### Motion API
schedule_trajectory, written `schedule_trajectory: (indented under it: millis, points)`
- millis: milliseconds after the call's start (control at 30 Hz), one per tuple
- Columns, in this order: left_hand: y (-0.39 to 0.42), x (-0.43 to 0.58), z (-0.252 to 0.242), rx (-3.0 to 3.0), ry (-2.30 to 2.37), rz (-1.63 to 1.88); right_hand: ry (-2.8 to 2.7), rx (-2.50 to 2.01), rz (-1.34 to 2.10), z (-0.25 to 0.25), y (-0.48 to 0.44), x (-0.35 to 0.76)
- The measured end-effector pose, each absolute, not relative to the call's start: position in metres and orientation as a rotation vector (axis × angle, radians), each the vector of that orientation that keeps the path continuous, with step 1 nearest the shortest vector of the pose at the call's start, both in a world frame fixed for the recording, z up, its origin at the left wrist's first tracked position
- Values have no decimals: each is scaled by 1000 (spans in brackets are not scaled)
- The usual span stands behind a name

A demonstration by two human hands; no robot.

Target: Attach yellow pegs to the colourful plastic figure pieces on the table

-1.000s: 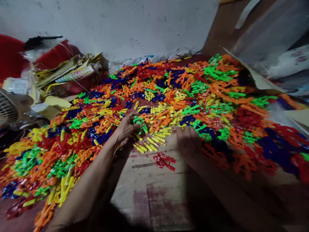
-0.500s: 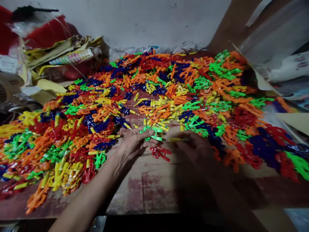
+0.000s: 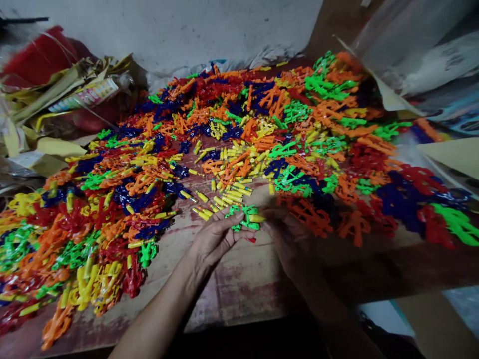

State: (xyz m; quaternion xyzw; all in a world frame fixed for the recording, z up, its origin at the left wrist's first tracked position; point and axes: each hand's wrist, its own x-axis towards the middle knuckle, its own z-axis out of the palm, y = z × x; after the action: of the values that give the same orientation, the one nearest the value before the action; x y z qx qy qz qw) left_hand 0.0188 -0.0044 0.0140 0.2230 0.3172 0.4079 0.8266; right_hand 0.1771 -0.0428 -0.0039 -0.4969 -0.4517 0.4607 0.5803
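My left hand (image 3: 214, 239) pinches a green plastic toy piece (image 3: 239, 222) between thumb and fingers over the front middle of the table. A small yellow bullet-shaped piece (image 3: 256, 218) lies against the right end of the green one and points to the right. At its tip are the fingertips of my right hand (image 3: 290, 237), which is closed and in shadow. Just below the left fingers shows a bit of a red plastic piece (image 3: 251, 240). Loose yellow pieces (image 3: 232, 195) lie on the table right behind the hands.
Heaped orange, blue, red, green and yellow plastic pieces (image 3: 93, 214) cover the left and back of the worn table (image 3: 209, 294), with more heaped pieces (image 3: 411, 199) at right. A red container (image 3: 41, 57) and crumpled packaging (image 3: 75, 94) stand at the back left.
My right hand has moved left, bringing the yellow piece against the green one. The left hand still grips the green piece and now covers most of the red piece. The camera view has shifted.
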Motion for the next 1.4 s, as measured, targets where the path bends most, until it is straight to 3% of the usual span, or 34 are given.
schedule_trajectory:
  millis: [167, 367, 467, 767, 900, 1100, 1233, 1333, 1400]
  points:
    - [-14, 19, 16, 654, 743, 988, -1071, -1209, 1075, -4, -48, 179]
    - [-18, 18, 14, 545, 767, 861, -893, -1118, 1235, -13, -41, 179]
    - [-23, 20, 11, 567, 781, 1007, -880, -1139, 1266, -10, -41, 179]
    - [-32, 37, 6, 775, 992, 1145, -987, -1316, 1103, 1, -47, 175]
    - [-19, 15, 28, 830, 1122, 1122, -1077, -1217, 1131, -7, -45, 173]
    - [26, -134, 102, 1465, 1902, 1467, -1540, -1392, 679, -22, -48, 183]
    - [24, -168, 105, 2057, 2547, 1341, -1706, -1332, 471, -33, -50, 174]
    - [-1, -122, 75, 2226, 2157, 1271, -1822, -1384, 381, -32, -51, 172]
    - [-19, -77, 53, 2148, 1796, 840, -1889, -1431, 305, -29, -52, 175]
